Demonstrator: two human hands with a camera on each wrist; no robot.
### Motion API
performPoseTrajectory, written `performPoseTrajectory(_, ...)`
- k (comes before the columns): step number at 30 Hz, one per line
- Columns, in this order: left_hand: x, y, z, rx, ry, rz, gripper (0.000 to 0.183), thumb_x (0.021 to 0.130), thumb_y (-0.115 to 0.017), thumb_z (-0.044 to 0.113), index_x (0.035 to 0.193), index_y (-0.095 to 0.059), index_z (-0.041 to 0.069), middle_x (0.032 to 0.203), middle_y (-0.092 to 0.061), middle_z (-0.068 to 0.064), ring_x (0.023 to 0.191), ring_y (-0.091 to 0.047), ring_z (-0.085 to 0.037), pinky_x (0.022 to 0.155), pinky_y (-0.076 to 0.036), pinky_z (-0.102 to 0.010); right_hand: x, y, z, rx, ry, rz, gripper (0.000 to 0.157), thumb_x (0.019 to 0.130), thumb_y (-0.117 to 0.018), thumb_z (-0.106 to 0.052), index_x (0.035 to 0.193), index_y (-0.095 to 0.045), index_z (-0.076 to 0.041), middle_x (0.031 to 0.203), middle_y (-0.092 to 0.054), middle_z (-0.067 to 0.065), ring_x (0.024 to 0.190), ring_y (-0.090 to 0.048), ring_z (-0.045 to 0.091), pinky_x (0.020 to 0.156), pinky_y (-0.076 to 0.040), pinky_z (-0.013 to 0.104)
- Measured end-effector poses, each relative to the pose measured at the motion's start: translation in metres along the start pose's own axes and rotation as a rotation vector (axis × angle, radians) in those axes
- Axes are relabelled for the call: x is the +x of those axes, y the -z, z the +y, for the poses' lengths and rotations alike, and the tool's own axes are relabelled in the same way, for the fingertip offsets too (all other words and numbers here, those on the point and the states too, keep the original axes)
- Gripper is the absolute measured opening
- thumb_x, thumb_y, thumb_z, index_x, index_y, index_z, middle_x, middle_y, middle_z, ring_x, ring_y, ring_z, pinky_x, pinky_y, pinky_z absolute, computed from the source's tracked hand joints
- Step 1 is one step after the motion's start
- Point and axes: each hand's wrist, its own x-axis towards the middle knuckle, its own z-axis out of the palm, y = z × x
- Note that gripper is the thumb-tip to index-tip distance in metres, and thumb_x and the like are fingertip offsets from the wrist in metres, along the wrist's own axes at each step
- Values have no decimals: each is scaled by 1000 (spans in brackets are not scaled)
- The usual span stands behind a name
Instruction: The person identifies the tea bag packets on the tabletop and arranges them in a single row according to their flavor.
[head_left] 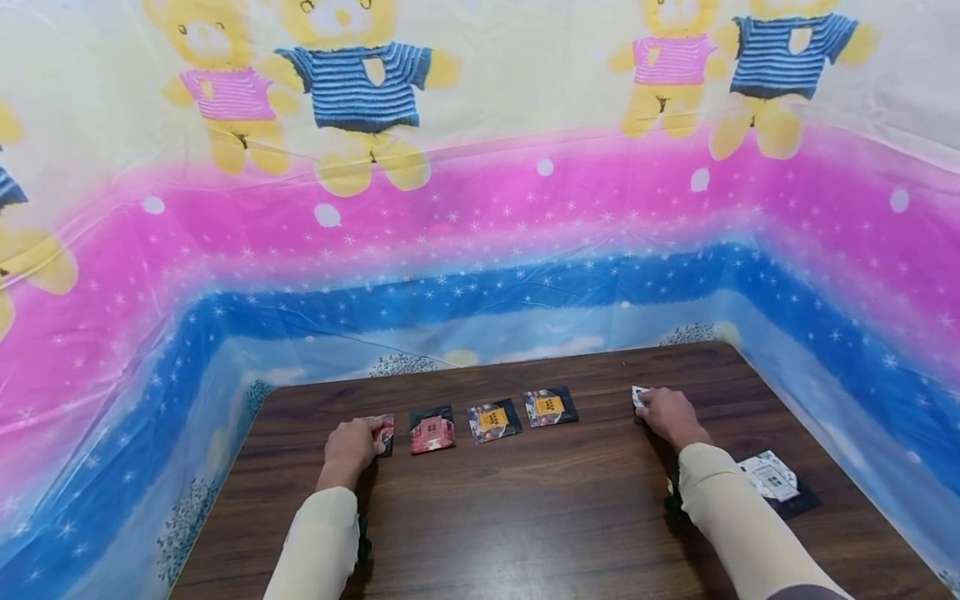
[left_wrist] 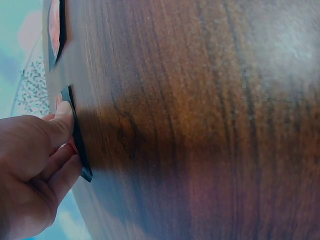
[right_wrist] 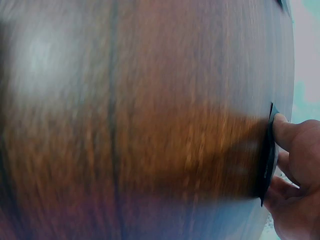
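At the left end of a row of flat square sachets, my left hand [head_left: 350, 451] grips a red and black sachet [head_left: 387, 433] between thumb and fingers. The left wrist view shows this sachet [left_wrist: 80, 145] low at the table top, partly covered by the fingers. Farther right, my right hand [head_left: 671, 414] pinches a white and black sachet [head_left: 637, 395]. Its dark edge [right_wrist: 269, 160] looks slightly bent in the right wrist view, and the hand hides much of it. Between the hands lie another red sachet [head_left: 432, 430] and two orange-labelled sachets, one left [head_left: 494, 421] and one right [head_left: 550, 406].
Beside the right forearm lies a white and black sachet [head_left: 772, 477], perhaps overlapping another dark one. The brown wooden table [head_left: 495, 508] reaches back to a hanging cloth [head_left: 465, 225] printed with bears, which surrounds its far side and both ends.
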Motion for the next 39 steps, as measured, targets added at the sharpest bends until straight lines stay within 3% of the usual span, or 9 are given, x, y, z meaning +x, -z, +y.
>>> performPoseTrajectory(8,0,0,-2,1,-26,-1,53,90,-77,19,141,-63,12,123,-68,-30,92,-68,-42,88,-56,-57,1,-3,-15,14,1,-20,42,101,-62,-21,139,-61,-3,140,-58,31,119,-59,52,98,-50,60)
performPoseTrajectory(39,-1,1,0,-3,-24,10,52,91,-77,20,141,-63,14,129,-66,-29,99,-68,-44,90,-55,-58,10,-12,-48,11,49,-57,43,102,-61,-21,142,-60,-6,153,-47,27,135,-47,53,109,-42,61)
